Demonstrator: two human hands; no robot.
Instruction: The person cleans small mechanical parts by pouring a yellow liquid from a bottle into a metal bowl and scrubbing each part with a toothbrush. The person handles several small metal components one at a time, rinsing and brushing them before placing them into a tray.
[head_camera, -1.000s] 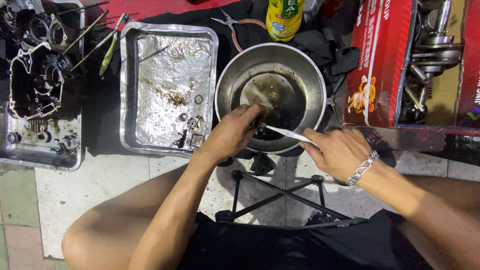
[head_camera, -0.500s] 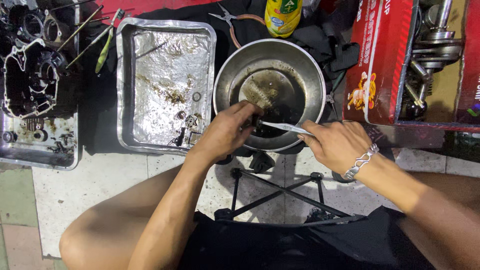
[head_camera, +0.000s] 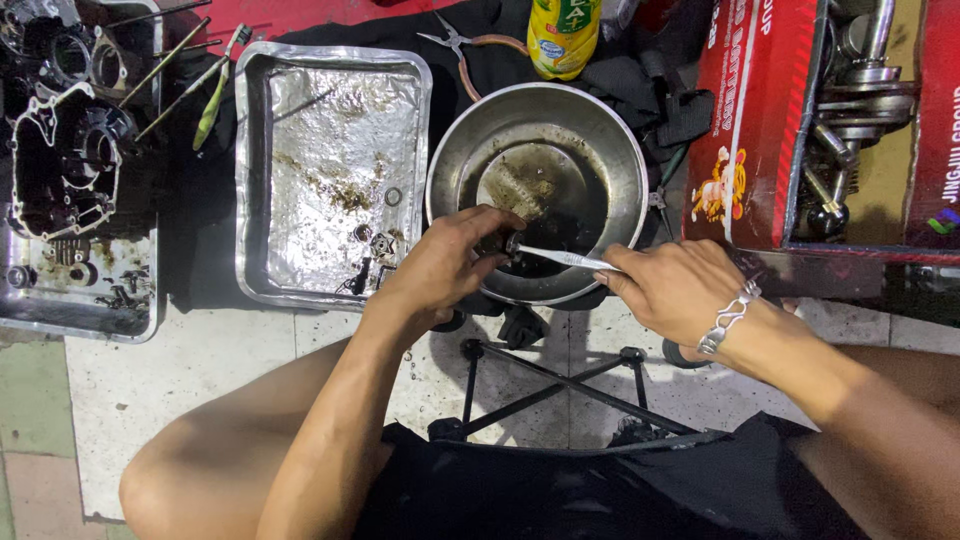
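A person sits over a tiled floor, both forearms reaching forward to a round steel bowl (head_camera: 600, 150) with dark oily liquid in its bottom. Left of the hands lies a foil-lined tray (head_camera: 250, 180) with a few small metal bits, and further left a dark engine case (head_camera: 70, 165). Right of the hands stands a red box (head_camera: 750, 120) of steel shafts; beyond the bowl, a yellow bottle (head_camera: 563, 35) and pliers (head_camera: 460, 42).

The left hand (head_camera: 445, 265) is closed around a small dark part (head_camera: 497, 245), held just inside the bowl's near rim, above the liquid. The right hand (head_camera: 675, 285), with a chain bracelet at the wrist, grips a slim pale brush (head_camera: 560, 259) by its handle, the head touching the part.

This looks like scrubbing the part clean over the bowl. The next move likely calls for turning the part in the fingers so the brush meets an uncleaned face, keeping it over the bowl.
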